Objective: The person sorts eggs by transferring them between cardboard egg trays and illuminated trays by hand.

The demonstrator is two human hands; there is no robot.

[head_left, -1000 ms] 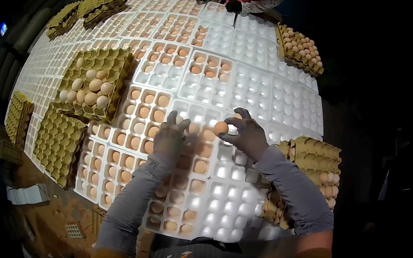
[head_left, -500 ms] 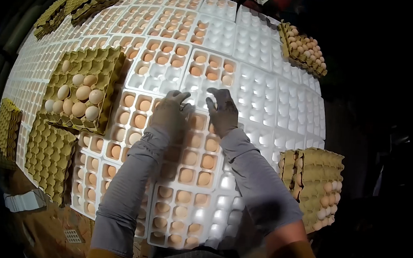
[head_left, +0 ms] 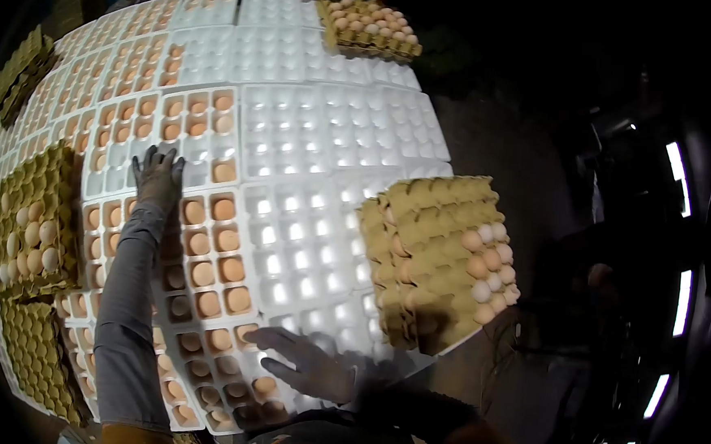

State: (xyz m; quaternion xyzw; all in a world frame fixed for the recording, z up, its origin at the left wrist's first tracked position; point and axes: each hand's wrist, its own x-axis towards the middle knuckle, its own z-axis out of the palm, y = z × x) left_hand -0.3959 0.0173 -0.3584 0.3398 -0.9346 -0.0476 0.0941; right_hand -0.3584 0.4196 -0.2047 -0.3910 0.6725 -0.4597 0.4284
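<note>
My left hand [head_left: 158, 181], gloved in grey, reaches over a white foam egg tray [head_left: 169, 149] with its fingers spread and nothing visible in them. Brown eggs fill that tray's back cells, and one brown egg [head_left: 224, 171] lies in its front right cell. My right hand [head_left: 310, 367], also gloved, is close to my body over the near trays. Its fingers are stretched out and apart, beside an egg [head_left: 247, 334] in a cell. A column of brown eggs [head_left: 232, 269] fills the tray between my hands.
Stacked pulp egg trays [head_left: 431, 251] stand at the right, with eggs at their right side. Another pulp tray of eggs [head_left: 371, 26] sits at the far edge. A pulp tray holding several eggs [head_left: 36, 227] is at the left. White foam trays [head_left: 305, 243] with bare cells spread across the middle.
The view has turned right. My right hand has drawn back from the far tray towards my body. An egg now lies in that tray's front right cell. My left hand's fingers have spread.
</note>
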